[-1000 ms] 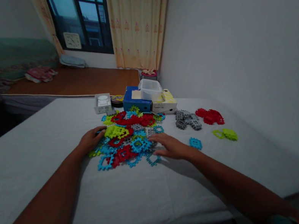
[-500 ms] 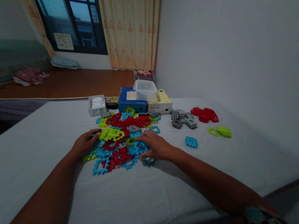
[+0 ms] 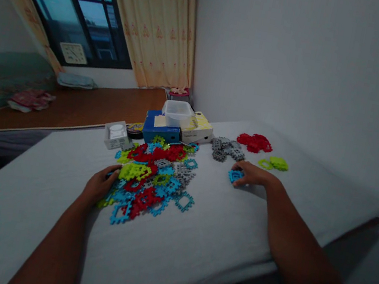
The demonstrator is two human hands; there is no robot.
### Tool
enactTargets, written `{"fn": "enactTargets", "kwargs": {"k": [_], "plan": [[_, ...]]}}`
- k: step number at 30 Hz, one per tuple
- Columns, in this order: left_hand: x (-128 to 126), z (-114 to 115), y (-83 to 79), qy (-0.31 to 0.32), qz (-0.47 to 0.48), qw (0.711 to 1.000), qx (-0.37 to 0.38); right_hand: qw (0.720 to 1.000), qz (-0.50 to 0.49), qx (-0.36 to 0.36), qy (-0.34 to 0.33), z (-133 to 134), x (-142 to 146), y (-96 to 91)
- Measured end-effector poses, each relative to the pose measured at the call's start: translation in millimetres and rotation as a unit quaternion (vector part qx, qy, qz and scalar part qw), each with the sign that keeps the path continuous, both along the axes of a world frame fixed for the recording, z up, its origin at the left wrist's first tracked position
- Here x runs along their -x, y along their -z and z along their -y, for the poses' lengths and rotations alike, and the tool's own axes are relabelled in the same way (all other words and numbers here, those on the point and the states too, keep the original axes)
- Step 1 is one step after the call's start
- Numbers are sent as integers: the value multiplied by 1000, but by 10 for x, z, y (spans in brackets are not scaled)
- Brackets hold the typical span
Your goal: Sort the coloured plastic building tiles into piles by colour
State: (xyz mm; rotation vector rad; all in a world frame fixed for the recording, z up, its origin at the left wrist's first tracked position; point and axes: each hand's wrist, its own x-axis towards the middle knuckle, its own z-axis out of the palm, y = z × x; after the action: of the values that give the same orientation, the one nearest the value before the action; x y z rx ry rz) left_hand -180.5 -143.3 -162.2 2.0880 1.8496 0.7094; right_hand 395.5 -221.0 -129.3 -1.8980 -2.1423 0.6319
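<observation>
My left hand (image 3: pixel 100 184) is curled at the left edge of a mixed pile of toothed plastic building pieces (image 3: pixel 146 198). Its thumb lies beside a lime green stack (image 3: pixel 135 171), and a bit of blue shows between thumb and fingers; what they grip is mostly hidden. Out to the right, my right hand (image 3: pixel 250 173) pinches blue toothed pieces (image 3: pixel 235 176) at the bedsheet-like white cloth. How many blue pieces lie under those fingers I cannot tell. A blue square frame (image 3: pixel 120 213) lies at the pile's near edge, a teal one (image 3: pixel 185 202) at its right.
Beyond the right hand lie grey pieces (image 3: pixel 227 148), red pieces (image 3: pixel 255 143) and lime green pieces (image 3: pixel 278 164) in separate groups. Behind the pile stand a blue box (image 3: pixel 160 129), a yellow-white box (image 3: pixel 198 133), a clear container (image 3: pixel 178 113) and a small white box (image 3: pixel 116 135).
My right hand has moved from the pile rightward to where a single blue piece lay. Grey pieces at the pile's right side are now uncovered. My left hand stays by the pile.
</observation>
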Motion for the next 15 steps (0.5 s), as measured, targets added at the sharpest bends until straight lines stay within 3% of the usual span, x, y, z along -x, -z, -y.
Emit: {"fn": "enactTargets", "kwargs": {"k": [5, 8, 11, 15], "plan": [[-27, 36, -9, 10, 13, 1000, -9, 993, -26, -101, -52, -20, 523, -75], [-30, 33, 4, 16, 17, 1000, -15, 975, -71, -137, -158, 28, 1118, -122], [-34, 32, 14, 15, 25, 1000, -12, 949, -37, -170, -263, 46, 1736, -145], [-43, 38, 13, 14, 34, 999, -8, 955, 74, -177, -228, -54, 2296, -171]]}}
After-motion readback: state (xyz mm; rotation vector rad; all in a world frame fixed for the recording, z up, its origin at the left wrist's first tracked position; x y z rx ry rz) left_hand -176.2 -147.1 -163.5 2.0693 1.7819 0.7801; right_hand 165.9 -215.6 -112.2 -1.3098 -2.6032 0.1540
